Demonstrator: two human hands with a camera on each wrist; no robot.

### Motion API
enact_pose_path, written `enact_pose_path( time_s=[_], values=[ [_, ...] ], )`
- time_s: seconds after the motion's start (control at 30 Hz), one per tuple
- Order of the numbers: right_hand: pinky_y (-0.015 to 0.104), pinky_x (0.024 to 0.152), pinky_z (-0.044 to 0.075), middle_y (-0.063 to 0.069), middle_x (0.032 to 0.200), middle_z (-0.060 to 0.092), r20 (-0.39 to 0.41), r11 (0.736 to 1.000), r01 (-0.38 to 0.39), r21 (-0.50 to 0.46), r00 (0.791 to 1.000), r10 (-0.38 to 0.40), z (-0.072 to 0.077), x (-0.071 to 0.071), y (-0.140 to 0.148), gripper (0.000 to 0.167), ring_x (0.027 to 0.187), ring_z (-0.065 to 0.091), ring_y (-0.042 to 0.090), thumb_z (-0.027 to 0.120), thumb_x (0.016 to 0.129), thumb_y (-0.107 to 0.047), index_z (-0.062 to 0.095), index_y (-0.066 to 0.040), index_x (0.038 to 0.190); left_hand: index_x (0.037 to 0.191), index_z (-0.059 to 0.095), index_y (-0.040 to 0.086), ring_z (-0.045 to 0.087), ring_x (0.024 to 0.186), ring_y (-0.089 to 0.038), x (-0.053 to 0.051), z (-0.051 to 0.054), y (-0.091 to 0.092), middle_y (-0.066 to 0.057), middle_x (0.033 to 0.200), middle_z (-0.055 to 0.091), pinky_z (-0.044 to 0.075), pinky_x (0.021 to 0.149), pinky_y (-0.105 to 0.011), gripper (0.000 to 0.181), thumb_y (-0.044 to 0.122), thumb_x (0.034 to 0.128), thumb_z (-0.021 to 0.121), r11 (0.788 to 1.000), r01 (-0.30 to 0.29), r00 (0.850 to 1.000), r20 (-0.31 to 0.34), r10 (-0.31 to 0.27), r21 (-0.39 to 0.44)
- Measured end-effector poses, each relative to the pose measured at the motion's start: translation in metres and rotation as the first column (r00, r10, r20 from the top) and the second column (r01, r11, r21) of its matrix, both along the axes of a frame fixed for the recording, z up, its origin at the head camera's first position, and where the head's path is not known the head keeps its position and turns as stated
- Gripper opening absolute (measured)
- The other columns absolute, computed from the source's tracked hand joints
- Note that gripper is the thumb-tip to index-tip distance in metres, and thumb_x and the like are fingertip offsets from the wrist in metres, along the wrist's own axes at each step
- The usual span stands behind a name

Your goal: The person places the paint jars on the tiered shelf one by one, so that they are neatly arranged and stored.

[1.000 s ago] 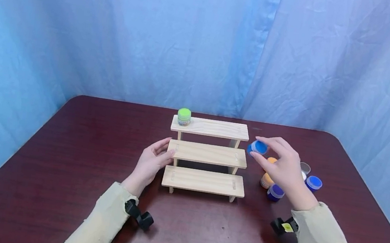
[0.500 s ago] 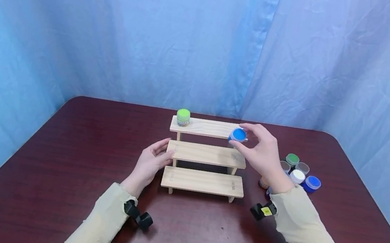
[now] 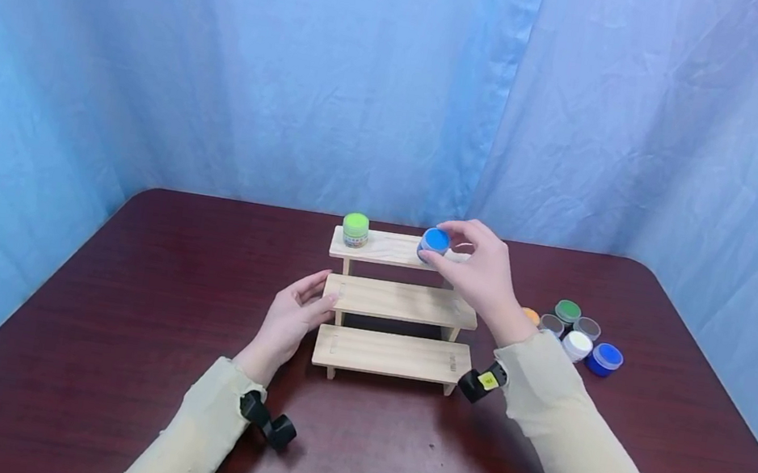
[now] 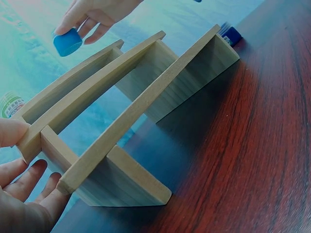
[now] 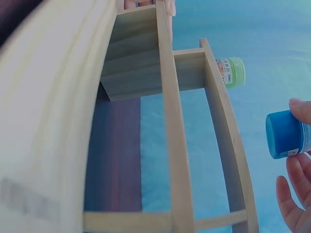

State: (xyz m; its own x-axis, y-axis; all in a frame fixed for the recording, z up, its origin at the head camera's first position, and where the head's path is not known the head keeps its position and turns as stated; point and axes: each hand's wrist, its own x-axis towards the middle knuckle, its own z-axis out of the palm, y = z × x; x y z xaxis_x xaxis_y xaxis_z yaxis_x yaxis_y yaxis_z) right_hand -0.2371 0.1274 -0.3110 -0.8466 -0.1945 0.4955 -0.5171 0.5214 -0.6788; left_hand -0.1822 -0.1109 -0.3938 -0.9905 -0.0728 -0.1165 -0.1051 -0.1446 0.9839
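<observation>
Blue in the head view, a jar [image 3: 435,242] hangs above the top shelf [image 3: 388,248], pinched by the right hand [image 3: 482,272]; in the left wrist's, the left hand [image 4: 24,189] grips the wooden stand [image 4: 141,108], apparently steadying it; in the right wrist's, fingers clasp the jar's sides, presumably freeing its base.

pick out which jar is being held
The bright blue jar, pinched in the right hand; the light green jar stands on the top shelf and other jars sit on the table.

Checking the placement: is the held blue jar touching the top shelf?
Apart: the right wrist view shows a strip of blue curtain between the blue jar and the top shelf.
</observation>
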Motion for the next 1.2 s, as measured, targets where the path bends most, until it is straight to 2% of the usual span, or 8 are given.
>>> enact_pose_path(
  time_s=[0.2,0.5,0.77,1.2],
  values=[
    [0.036,0.082,0.051,0.009,0.096,0.063,0.012,1.0,-0.014,-0.017,1.0,0.014,0.005,-0.011,-0.011,0.036,0.088,0.059,0.02,0.081,0.075,-0.019,0.068,-0.005,0.106,0.143,0.039,0.003,0.049,0.123,-0.029,0.0,-0.001,-0.001,-0.019,0.142,0.044,0.048,0.094,-0.036,0.054,0.004,0.0923,0.058,1.0,0.004,1.0,-0.008,-0.004,-0.007],
    [0.037,0.081,0.049,0.007,0.104,0.062,0.08,0.997,-0.021,0.074,0.997,0.015,0.009,-0.021,-0.025,0.037,0.092,0.058,0.023,0.077,0.08,-0.026,0.066,-0.008,0.11,0.143,0.04,0.003,0.05,0.121,-0.028,-0.001,-0.001,-0.002,-0.019,0.142,0.044,0.05,0.091,-0.032,0.053,0.003,0.0924,0.058,1.0,0.0,1.0,-0.007,0.0,-0.005],
    [0.035,0.079,0.051,0.007,0.104,0.061,0.129,0.994,-0.039,0.097,0.991,0.027,0.005,-0.027,-0.038,0.038,0.091,0.059,0.021,0.077,0.08,-0.026,0.065,-0.007,0.112,0.142,0.04,0.003,0.052,0.118,-0.026,0.0,-0.001,-0.003,-0.02,0.142,0.044,0.05,0.09,-0.031,0.053,0.003,0.0927,0.058,1.0,0.002,1.0,-0.006,-0.002,-0.007],
    [0.035,0.08,0.049,0.009,0.104,0.063,0.12,0.985,-0.064,0.162,0.992,0.044,0.001,-0.03,-0.051,0.037,0.091,0.057,0.022,0.076,0.081,-0.026,0.065,-0.005,0.111,0.143,0.038,0.001,0.053,0.117,-0.025,0.002,0.001,-0.004,-0.02,0.143,0.043,0.05,0.091,-0.033,0.054,0.003,0.093,0.057,1.0,0.011,1.0,-0.008,-0.011,-0.009]
  ],
)
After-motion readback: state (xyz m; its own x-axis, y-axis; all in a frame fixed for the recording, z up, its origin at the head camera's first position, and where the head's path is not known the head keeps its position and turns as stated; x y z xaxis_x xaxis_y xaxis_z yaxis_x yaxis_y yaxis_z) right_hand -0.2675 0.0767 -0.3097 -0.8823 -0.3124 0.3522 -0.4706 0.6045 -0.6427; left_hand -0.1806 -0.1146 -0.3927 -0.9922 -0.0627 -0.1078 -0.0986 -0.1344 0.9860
